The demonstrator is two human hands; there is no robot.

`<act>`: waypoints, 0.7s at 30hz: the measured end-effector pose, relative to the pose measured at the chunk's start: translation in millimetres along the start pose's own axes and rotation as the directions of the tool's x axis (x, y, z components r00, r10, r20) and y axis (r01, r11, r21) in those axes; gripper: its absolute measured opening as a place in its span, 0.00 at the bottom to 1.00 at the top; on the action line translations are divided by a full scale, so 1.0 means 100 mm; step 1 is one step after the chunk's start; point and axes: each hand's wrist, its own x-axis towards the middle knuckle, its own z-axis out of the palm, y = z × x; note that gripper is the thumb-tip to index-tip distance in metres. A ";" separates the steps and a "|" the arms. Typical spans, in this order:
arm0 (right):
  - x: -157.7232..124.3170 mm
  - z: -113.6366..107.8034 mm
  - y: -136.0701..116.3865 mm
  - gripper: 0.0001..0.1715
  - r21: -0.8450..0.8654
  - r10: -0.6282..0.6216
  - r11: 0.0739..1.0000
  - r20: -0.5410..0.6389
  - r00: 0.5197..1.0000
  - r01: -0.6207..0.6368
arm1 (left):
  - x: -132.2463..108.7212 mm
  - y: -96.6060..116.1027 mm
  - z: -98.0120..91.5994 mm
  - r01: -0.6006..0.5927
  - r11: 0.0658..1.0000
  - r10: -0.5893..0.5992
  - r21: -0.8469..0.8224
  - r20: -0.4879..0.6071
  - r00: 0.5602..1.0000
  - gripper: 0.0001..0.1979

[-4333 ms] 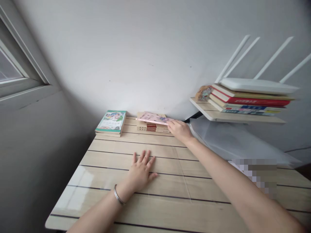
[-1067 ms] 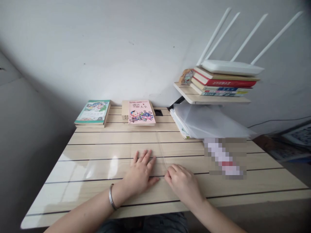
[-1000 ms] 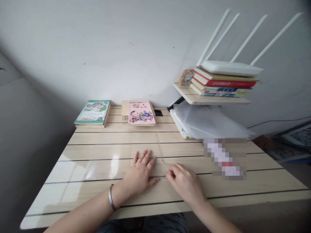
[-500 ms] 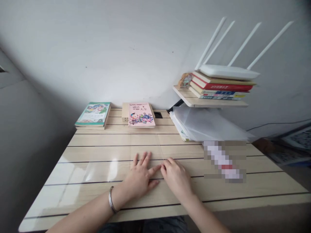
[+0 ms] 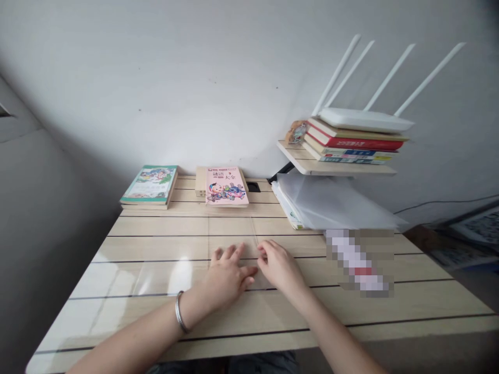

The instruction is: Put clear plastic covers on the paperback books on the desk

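If the clear film (image 5: 231,228) at frame centre is tugged unevenly, creases could be caused; left fingers (image 5: 238,251) spread, right fingers (image 5: 267,245) curled, pinch unclear.

— Item: head camera. Mounting?
— Worn on your head, looking from above the near side of the table (image 5: 370,309).
— Facing?
— Forward and down, towards the wall (image 5: 195,67).
— Range?
— Close: your left hand (image 5: 227,276) and right hand (image 5: 281,266) below centre, forearms (image 5: 132,340) cut by the lower edge.

left hand (image 5: 226,276), right hand (image 5: 281,269); clear film (image 5: 232,228), desk (image 5: 405,306)
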 end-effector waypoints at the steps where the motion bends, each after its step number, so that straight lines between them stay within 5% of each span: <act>1: 0.06 -0.03 -0.05 0.11 -0.050 0.036 0.998 0.026 0.999 -0.035 | 0.04 0.01 -0.03 0.002 1.000 -0.002 0.029 0.001 1.000 0.18; 6: 0.23 -0.16 -0.14 0.10 -0.198 0.116 0.976 0.110 0.987 -0.093 | 0.18 -0.08 -0.09 -0.012 0.999 0.012 0.031 0.012 1.000 0.27; 14: 0.18 -0.03 0.35 0.07 0.243 0.247 0.928 0.164 0.955 -0.281 | 0.19 -0.15 -0.15 0.048 0.994 -0.023 -0.099 0.236 0.971 0.39; 21: 0.41 -0.10 -0.03 0.12 -0.065 0.082 0.995 0.019 0.996 -0.081 | 0.24 -0.11 -0.20 0.092 0.991 -0.064 -0.093 0.275 0.959 0.42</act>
